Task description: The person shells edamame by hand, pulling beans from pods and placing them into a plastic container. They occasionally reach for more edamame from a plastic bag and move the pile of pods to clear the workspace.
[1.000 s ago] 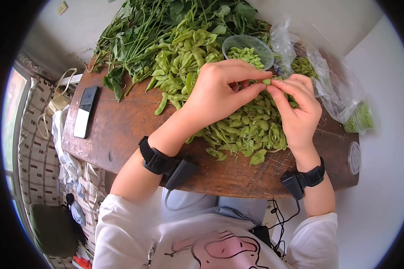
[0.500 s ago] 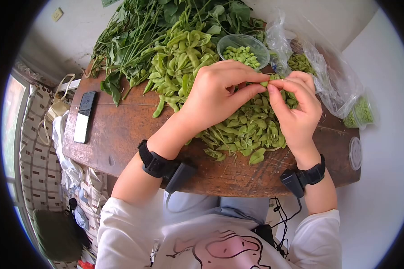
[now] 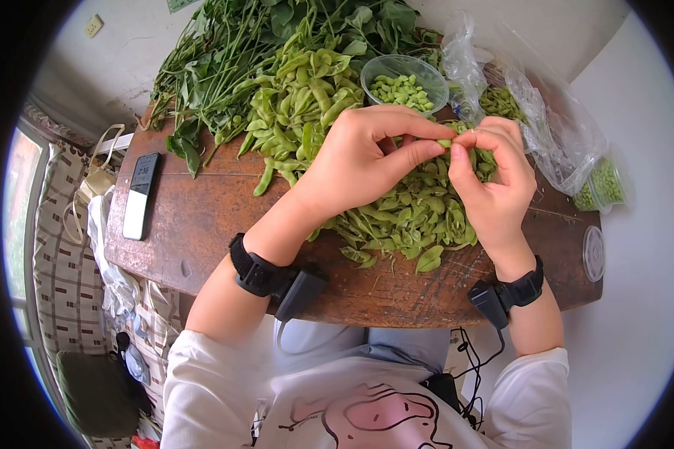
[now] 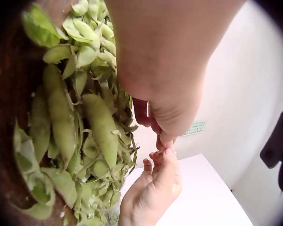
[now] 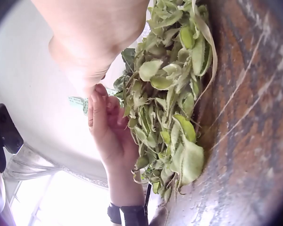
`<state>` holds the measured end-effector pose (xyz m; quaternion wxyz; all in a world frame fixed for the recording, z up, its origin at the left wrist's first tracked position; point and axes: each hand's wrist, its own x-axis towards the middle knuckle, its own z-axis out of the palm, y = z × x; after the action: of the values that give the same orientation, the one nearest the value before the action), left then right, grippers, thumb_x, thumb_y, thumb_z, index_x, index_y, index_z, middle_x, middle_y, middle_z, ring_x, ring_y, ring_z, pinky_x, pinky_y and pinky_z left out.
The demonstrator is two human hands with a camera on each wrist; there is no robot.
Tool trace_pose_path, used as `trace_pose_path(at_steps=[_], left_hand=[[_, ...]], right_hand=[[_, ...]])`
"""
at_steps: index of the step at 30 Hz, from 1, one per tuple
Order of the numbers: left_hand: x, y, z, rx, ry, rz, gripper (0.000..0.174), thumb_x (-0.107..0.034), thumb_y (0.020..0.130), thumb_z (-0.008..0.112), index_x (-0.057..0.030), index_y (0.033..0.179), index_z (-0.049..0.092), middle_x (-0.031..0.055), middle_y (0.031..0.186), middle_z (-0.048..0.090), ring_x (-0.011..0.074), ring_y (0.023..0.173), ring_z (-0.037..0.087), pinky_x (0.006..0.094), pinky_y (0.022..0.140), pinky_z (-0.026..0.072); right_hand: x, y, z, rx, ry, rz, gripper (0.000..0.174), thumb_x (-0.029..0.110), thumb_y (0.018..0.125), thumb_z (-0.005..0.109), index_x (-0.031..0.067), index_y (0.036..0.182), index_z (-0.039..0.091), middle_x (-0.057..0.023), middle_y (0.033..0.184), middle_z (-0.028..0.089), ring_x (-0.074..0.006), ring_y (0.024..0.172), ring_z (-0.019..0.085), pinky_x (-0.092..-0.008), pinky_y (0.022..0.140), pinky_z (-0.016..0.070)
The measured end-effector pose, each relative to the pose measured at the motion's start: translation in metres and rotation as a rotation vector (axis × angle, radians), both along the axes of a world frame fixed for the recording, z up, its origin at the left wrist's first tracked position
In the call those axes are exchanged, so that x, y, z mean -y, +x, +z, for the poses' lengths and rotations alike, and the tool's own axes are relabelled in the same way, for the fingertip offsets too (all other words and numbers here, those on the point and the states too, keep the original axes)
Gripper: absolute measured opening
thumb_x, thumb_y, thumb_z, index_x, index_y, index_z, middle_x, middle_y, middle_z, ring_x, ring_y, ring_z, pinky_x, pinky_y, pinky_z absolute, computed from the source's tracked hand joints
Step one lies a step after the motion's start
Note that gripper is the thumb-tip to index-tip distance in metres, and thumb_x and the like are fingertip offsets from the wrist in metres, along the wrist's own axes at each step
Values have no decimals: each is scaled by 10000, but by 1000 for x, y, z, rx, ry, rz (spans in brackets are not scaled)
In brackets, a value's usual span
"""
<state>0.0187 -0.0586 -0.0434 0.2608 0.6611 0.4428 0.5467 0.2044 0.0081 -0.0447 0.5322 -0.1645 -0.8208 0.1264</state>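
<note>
Above a heap of opened soybean pods [image 3: 419, 209], both hands meet fingertip to fingertip at a small green soybean pod [image 3: 445, 143]. My left hand [image 3: 371, 153] pinches it between thumb and forefinger. My right hand [image 3: 498, 168] pinches its other end, with the thumb and a bent forefinger. Most of the pod is hidden by the fingertips. Just behind the hands, a clear plastic bowl [image 3: 442, 99] holds shelled beans [image 3: 401, 91]. A pile of plump whole pods [image 3: 307, 86] lies beyond my left hand.
Leafy stalks [image 3: 210, 82] cover the back of the wooden table [image 3: 202, 217]. A phone [image 3: 141, 196] lies at the left. To the right are a clear plastic bag [image 3: 562, 142], a tub of green beans [image 3: 606, 183] and a round clear lid [image 3: 593, 254].
The hands stay together over the heap while the fingertips shift on the pod. The right forefinger is now more bent. Part of the pod that stuck out above the right fingers no longer shows.
</note>
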Motion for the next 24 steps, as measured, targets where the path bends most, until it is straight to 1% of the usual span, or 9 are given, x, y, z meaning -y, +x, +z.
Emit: trace_pose_path(at_steps=[3, 6, 8, 10, 12, 14, 16, 18, 24], left_hand=[[-1, 0, -2, 16, -3, -15, 203, -38, 916, 702, -3, 1112, 740, 89, 1039, 719, 122, 921, 669, 236, 772, 525], [-1, 0, 0, 33, 4, -10, 206, -47, 924, 698, 1, 1121, 735, 93, 1049, 717, 130, 940, 669, 244, 787, 529], [1, 1, 2, 36, -5, 4, 208, -54, 924, 702, 2, 1121, 734, 95, 1049, 716, 130, 943, 669, 245, 790, 529], [1, 1, 2, 38, -13, 18, 210, -61, 923, 705, 3, 1121, 733, 96, 1049, 716, 130, 947, 669, 245, 793, 530], [0, 1, 0, 21, 32, 29, 216, -79, 915, 722, -7, 1118, 738, 83, 1030, 720, 108, 905, 659, 226, 755, 515], [1, 1, 2, 11, 35, 51, 214, -79, 909, 729, -15, 1112, 742, 74, 1018, 722, 95, 877, 649, 218, 727, 503], [0, 1, 1, 2, 37, 73, 212, -80, 903, 736, -23, 1107, 747, 64, 1006, 724, 81, 850, 639, 210, 700, 491], [-3, 2, -2, 32, 110, 121, 198, -105, 853, 773, -61, 1045, 773, 73, 921, 743, 102, 715, 621, 244, 603, 484], [-4, 1, -4, -48, 183, 119, 229, -74, 828, 789, -57, 1055, 773, 57, 886, 730, 76, 665, 586, 228, 571, 468]], right_hand=[[0, 0, -2, 7, -16, -7, 168, -15, 787, 728, 21, 933, 655, -55, 897, 682, -237, 902, 600, -352, 835, 489], [2, -2, -3, -80, -113, 28, 160, -29, 827, 688, 17, 975, 650, -65, 966, 674, -226, 926, 614, -341, 847, 495], [5, -1, -5, -189, -324, 125, 166, -46, 861, 652, 15, 1015, 654, -73, 1011, 659, -219, 933, 628, -334, 855, 500], [6, 1, -3, -155, -336, 118, 169, -43, 864, 661, 12, 1024, 665, -73, 996, 672, -223, 917, 629, -333, 847, 500], [5, 2, -2, -120, -348, 111, 173, -41, 868, 669, 10, 1032, 677, -73, 982, 684, -226, 900, 630, -332, 839, 500], [1, 1, 0, -24, -57, 14, 173, -23, 840, 722, 11, 1009, 708, -74, 942, 709, -237, 876, 627, -337, 818, 501], [-1, 1, 2, -18, -5, -2, 171, -19, 819, 745, 12, 985, 718, -75, 923, 715, -243, 868, 622, -341, 808, 502], [-1, 0, 3, -10, 47, -16, 170, -15, 798, 767, 14, 960, 729, -75, 903, 722, -248, 861, 618, -345, 798, 502], [-1, -1, 2, 3, 83, -28, 190, -24, 762, 790, 20, 938, 730, -74, 870, 715, -256, 851, 616, -350, 786, 506]])
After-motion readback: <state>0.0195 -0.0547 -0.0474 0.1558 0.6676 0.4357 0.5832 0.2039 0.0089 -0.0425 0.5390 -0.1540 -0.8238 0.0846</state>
